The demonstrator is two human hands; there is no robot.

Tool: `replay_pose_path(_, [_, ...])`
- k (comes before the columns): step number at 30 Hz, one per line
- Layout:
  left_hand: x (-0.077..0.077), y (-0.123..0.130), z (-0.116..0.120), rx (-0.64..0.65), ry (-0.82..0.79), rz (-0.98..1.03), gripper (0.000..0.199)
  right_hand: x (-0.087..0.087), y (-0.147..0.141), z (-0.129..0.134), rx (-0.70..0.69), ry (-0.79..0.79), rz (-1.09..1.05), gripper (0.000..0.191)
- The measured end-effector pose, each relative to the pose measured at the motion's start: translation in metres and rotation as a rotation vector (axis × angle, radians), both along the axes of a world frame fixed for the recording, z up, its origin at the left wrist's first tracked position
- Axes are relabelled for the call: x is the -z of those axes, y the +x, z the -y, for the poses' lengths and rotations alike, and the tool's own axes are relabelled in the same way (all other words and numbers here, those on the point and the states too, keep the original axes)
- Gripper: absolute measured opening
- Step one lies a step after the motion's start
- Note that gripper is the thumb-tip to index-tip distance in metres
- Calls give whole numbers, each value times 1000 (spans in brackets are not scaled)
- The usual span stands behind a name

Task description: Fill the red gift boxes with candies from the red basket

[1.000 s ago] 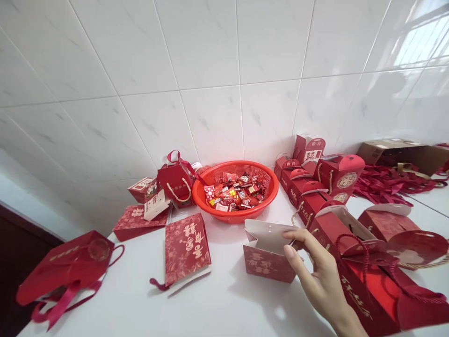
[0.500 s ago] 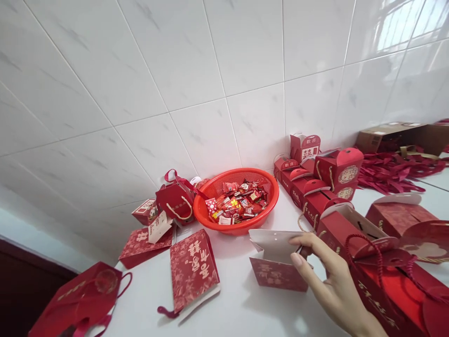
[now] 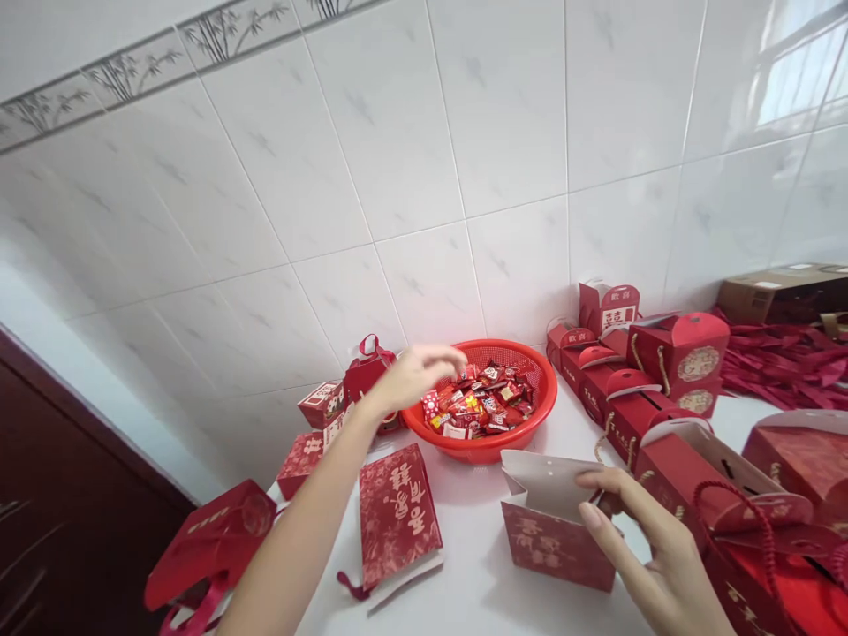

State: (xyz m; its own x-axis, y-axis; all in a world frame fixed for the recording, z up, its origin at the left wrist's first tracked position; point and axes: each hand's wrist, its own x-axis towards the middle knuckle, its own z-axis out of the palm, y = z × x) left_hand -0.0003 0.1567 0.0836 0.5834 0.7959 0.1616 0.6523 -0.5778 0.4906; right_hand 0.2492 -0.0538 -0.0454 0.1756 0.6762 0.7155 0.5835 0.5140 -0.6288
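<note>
My right hand (image 3: 646, 539) pinches the right side of a small red paper gift bag (image 3: 560, 548) between thumb and fingers. The bag stands upright on the white table, its pale inside showing through the gaping top. My left hand (image 3: 420, 378), slightly blurred, hovers over the left rim of a red plastic basket (image 3: 483, 452). Its fingers stretch to the right and hold nothing that I can see. Wrapped candies (image 3: 494, 402) in mostly red wrappers fill the basket. A flat red gift bag (image 3: 399, 521) with gold characters lies left of the one I hold.
Red gift boxes (image 3: 623, 397) with rope handles line the right side. Dark red ribbons (image 3: 788, 358) lie by a cardboard box (image 3: 788, 291) farther right. More red boxes and a red bag (image 3: 215, 539) sit along the left edge. White tiled wall (image 3: 424, 177) rises behind.
My left hand has come into view from the lower left, reaching to the basket. The right hand keeps its grip on the gift bag. The view has tilted up and swung left.
</note>
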Motion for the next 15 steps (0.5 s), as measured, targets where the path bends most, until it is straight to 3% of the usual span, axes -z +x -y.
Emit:
replay_pose_path(3, [17, 13, -13, -1, -152, -350, 28, 3, 1, -1, 0, -9, 11, 11])
replay_pose_path(6, [45, 20, -32, -105, -271, -645, 29, 7, 3, -2, 14, -10, 24, 11])
replay_pose_path(11, [78, 18, -48, -170, -252, -570, 74, 10, 5, -4, 18, -4, 54, 12])
replay_pose_path(15, [89, 15, -51, -176, -246, -537, 83, 10, 5, -4, 14, -28, 53, 13])
